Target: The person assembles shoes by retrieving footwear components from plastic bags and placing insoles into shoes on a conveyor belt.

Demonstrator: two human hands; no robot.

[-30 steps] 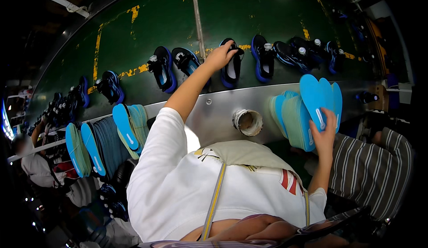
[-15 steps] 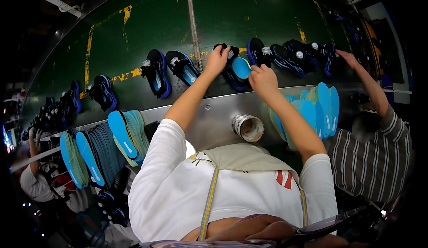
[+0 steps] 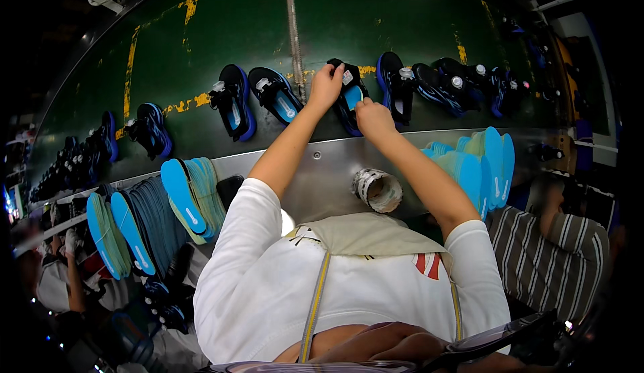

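In front of me a black and blue shoe [image 3: 344,114] lies on the green conveyor belt, its toe pointing away. My left hand [image 3: 325,87] is closed on the shoe's tongue at the far end of the opening. My right hand [image 3: 376,119] pinches the edge of a blue insole [image 3: 353,97], most of which sits inside the shoe. The insole's front part is hidden by the upper. Left of my left wrist stand two more shoes, one [image 3: 276,96] with a blue insole showing. Another shoe [image 3: 394,90] lies just right of my right hand.
Stacks of blue insoles hang at the metal edge [image 3: 314,172], left [image 3: 185,195] and right [image 3: 495,165]. A round, crusted container [image 3: 378,190] is fixed between them. A co-worker in a striped shirt [image 3: 551,255] is at the right; another person's gloved hand [image 3: 71,241] is at far left.
My right hand has moved left and slightly down, and the insole has gone deeper into the shoe. The co-worker's arm on the right has drawn back from the belt.
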